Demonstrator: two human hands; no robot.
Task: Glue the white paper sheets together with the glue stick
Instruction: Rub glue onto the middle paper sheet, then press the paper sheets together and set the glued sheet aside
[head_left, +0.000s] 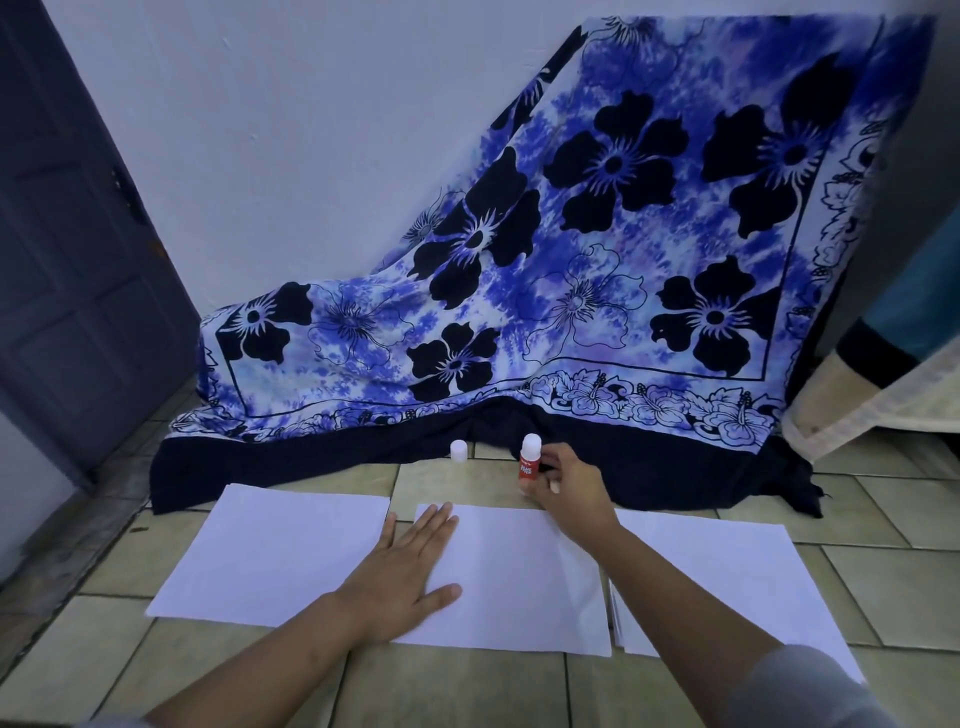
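Apparently gluing is only starting: the right hand (566, 483) pinches the one uncapped glue stick (530, 465) just behind the middle sheet (519, 571) of three white paper sheets (270, 551) on the floor (467, 691), the left hand (410, 566) presses that sheet with straight fingers (441, 519), one cap (459, 451) stands nearby, and next the stick must meet paper.

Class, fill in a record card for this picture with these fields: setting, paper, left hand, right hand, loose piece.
setting: tiled floor, blue flowered cloth draped behind
paper: left sheet, middle sheet and right sheet, all white, side by side
left hand: flat, fingers straight, on the middle sheet's left part
right hand: holds the glue stick upright past the middle sheet's far edge
loose piece: small white cap, standing on the floor left of the glue stick, apart from it
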